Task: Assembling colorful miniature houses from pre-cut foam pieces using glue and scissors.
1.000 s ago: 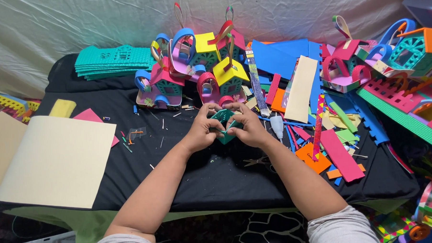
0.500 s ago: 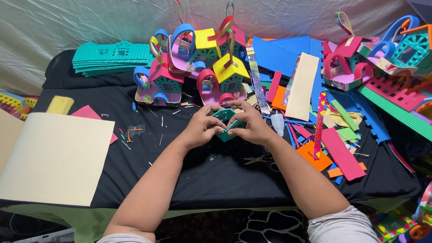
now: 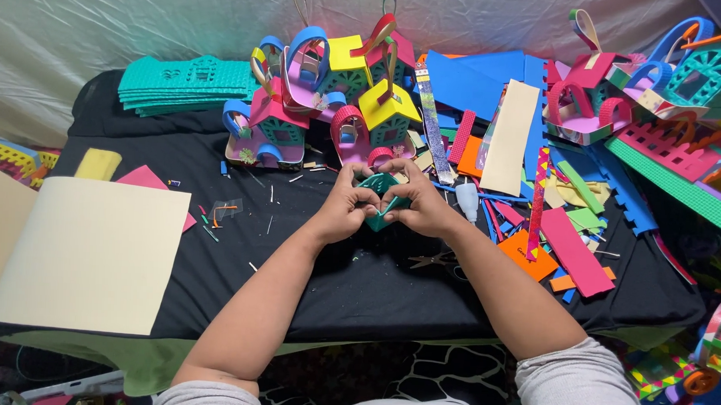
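Both hands meet over the black cloth (image 3: 358, 282), pinching a small teal foam piece (image 3: 379, 201) between them. Left hand (image 3: 346, 208) closes its fingers on the piece's left edge, right hand (image 3: 424, 206) clamps the right edge, thumbs pressed on top. Scissors (image 3: 432, 261) lie just nearer than the right fingers. A white glue bottle (image 3: 467, 200) sits just beside the right knuckles. Beyond the fingertips stand colourful foam houses (image 3: 332, 98).
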